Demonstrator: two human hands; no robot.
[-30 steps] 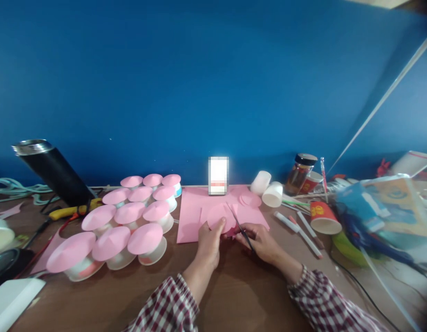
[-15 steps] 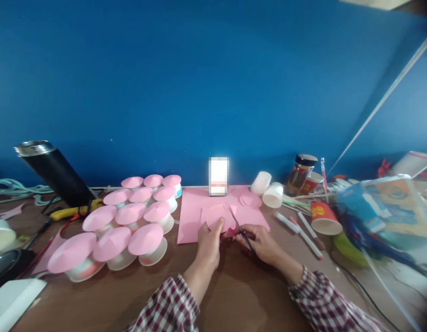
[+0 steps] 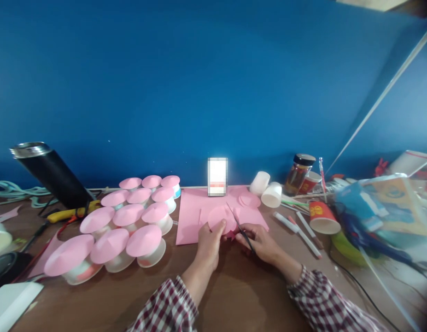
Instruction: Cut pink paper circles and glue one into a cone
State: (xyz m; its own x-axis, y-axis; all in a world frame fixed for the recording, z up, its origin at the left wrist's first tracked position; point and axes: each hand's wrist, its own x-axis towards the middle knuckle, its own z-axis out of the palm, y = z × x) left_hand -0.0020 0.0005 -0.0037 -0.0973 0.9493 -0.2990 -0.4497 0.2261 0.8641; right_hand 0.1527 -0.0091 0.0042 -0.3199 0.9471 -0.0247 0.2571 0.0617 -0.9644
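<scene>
My left hand (image 3: 210, 242) pinches a partly rounded piece of pink paper (image 3: 218, 216), thumb on top. In my right hand (image 3: 257, 242) are scissors (image 3: 243, 234), their blades pointing up and away along the right edge of that paper. A small jagged offcut hangs near the blades, between both hands. Larger pink sheets (image 3: 189, 214) lie flat beneath and behind my hands. Cut pink paper discs (image 3: 249, 200) rest on the sheets' right part.
Several paper cups topped with pink cones (image 3: 109, 244) stand in rows at left. White cups (image 3: 271, 195), markers (image 3: 305, 237), a jar (image 3: 299, 175) and a red cup (image 3: 324, 217) are at right. A black flask (image 3: 57, 177) leans far left; a blurred plastic bag (image 3: 382, 203) sits far right.
The paper in my left hand has turned or shifted slightly beside the scissors. The whole view has moved a little; both hands keep their holds.
</scene>
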